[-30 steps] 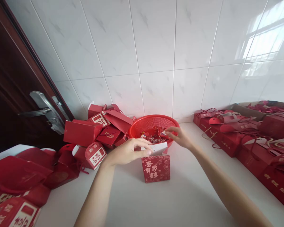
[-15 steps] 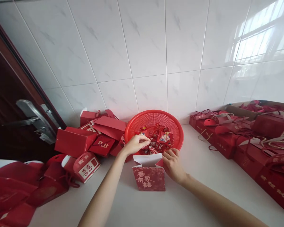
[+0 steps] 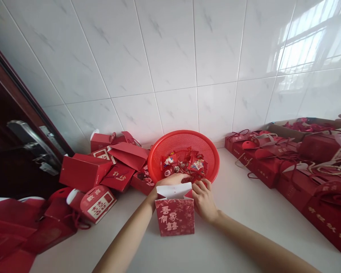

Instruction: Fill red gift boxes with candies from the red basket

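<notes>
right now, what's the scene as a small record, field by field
left hand: partly hidden behind the open box, at the basket's near side
right hand: at the open box's right side, grip unclear
open box: upright on the white table
basket: red, behind the open box, holding wrapped packets
left side: jumbled red boxes
right side: corded red boxes

the open box (image 3: 175, 217) is smooth printed paperboard, the basket (image 3: 158, 161) glossy perforated plastic, and the candy wrappers (image 3: 198, 164) shiny film. the wall tiles (image 3: 176, 45) look glazed and reflective, the door handle (image 3: 22, 131) smooth, shiny metal.
</notes>
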`<state>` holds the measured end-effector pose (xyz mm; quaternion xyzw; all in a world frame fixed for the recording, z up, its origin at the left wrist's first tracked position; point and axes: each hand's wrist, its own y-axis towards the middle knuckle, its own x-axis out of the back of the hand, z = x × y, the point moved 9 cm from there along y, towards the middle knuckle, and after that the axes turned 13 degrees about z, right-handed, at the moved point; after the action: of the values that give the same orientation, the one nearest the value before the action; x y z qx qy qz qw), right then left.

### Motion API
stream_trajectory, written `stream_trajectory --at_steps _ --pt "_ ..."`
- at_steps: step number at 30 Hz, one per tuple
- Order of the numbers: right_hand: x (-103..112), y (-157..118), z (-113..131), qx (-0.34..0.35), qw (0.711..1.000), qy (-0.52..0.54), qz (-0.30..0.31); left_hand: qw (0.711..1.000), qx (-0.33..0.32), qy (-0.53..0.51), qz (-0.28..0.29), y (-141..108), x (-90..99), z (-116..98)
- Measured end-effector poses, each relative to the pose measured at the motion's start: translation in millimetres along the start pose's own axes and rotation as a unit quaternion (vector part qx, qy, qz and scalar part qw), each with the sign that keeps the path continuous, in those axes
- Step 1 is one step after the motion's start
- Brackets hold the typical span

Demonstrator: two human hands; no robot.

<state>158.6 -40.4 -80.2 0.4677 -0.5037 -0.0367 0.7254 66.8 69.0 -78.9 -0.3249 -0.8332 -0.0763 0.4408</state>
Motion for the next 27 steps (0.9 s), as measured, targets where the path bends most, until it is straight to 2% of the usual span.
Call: stream_trajectory --at_steps 4,8,12,15,17,21,23,27 --pt "0 1 3 0.006 1.0 -0.003 0.001 0.999 0.023 0.031 -0.012 0 3.5 -2" --pt "1 2 5 0.01 1.0 -0.01 -0.003 0.994 0.042 0.084 -0.063 2 22.6 -7" --pt "2 2 3 0.003 1.0 -0.001 -0.005 0.986 0.069 0.111 -0.106 5 39.9 -2" --pt "1 2 2 -0.002 1.0 -0.003 -0.002 0.988 0.062 0.122 -0.075 12 38.9 -1" --pt "1 2 4 -0.002 1.0 -0.003 0.004 0.988 0.059 0.136 -0.035 20 32.3 -3" --pt "3 3 5 -0.002 1.0 -0.002 -0.005 0.967 0.097 0.231 0.046 31 15.0 -6" --pt "3 4 5 -0.007 1.0 0.001 -0.004 0.958 0.103 0.263 0.046 33 12.1 -10" --pt "1 5 4 -0.007 1.0 0.006 0.003 0.963 0.081 0.253 0.036 31 6.3 -20"
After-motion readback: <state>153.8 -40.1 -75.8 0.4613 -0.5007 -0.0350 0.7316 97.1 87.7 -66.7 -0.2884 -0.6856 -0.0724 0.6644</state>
